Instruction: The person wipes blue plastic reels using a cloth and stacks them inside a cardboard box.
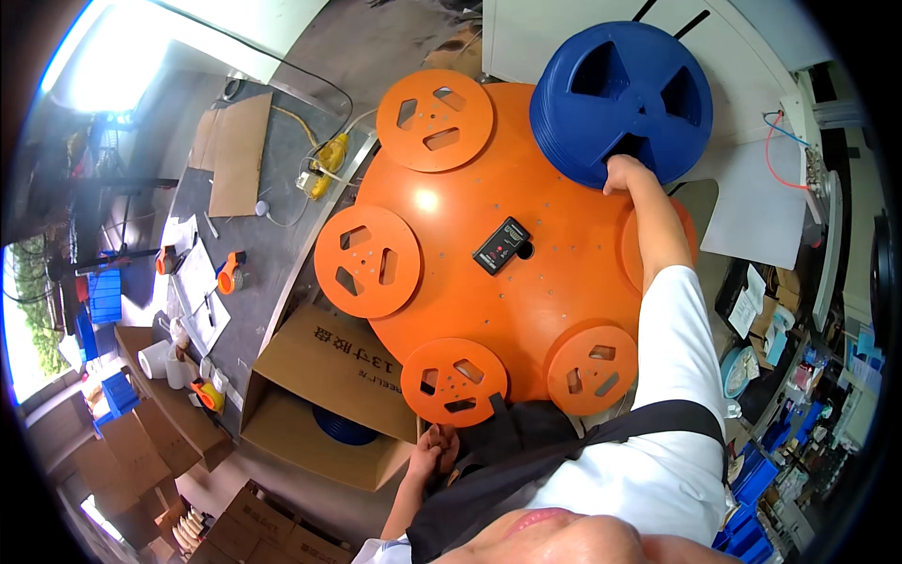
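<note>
Sev. orange discs (367, 256) round blk device (504, 244), nr blue reels (635, 108)

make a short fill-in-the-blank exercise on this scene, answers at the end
1. The right hand touches a stack of ____ reels.
2. The top reel has ____ large cutouts.
3. The black rectangular device lies on the big ____ disc.
4. The paper sheets lie on the workbench to the ____ of that disc.

Missing words: blue; three; orange; left
</note>
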The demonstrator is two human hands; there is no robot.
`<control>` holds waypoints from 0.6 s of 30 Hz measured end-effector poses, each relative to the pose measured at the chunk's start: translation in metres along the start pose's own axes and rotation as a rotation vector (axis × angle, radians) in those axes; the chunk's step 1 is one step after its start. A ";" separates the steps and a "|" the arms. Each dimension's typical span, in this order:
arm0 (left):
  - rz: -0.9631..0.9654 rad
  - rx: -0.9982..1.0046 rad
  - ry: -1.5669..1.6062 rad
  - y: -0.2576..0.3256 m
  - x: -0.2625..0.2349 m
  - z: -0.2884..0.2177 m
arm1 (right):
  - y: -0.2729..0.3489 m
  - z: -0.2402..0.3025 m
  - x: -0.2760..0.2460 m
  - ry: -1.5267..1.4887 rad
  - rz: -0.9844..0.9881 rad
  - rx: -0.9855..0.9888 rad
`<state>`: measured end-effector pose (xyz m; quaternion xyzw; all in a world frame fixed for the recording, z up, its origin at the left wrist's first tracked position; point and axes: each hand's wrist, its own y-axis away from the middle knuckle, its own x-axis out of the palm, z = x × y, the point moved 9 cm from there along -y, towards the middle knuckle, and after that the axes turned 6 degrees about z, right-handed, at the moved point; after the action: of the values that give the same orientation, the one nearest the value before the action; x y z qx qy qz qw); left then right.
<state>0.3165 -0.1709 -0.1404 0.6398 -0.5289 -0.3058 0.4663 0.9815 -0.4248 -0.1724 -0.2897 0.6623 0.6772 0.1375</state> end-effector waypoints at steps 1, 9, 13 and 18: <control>-0.004 0.013 0.017 0.004 0.005 -0.012 | 0.010 0.004 -0.001 0.033 -0.049 0.019; -0.096 0.012 0.019 -0.015 -0.039 0.038 | 0.064 0.046 0.026 -0.054 -0.227 -0.100; -0.068 0.174 0.151 -0.009 -0.042 0.005 | 0.128 0.066 0.035 -0.096 -0.270 -0.190; -0.033 0.369 0.129 0.009 -0.058 -0.007 | 0.238 0.116 0.052 -0.652 -0.138 -0.439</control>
<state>0.3046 -0.1130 -0.1356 0.7413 -0.5345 -0.1698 0.3688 0.7803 -0.3423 -0.0128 -0.1257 0.4023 0.8483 0.3205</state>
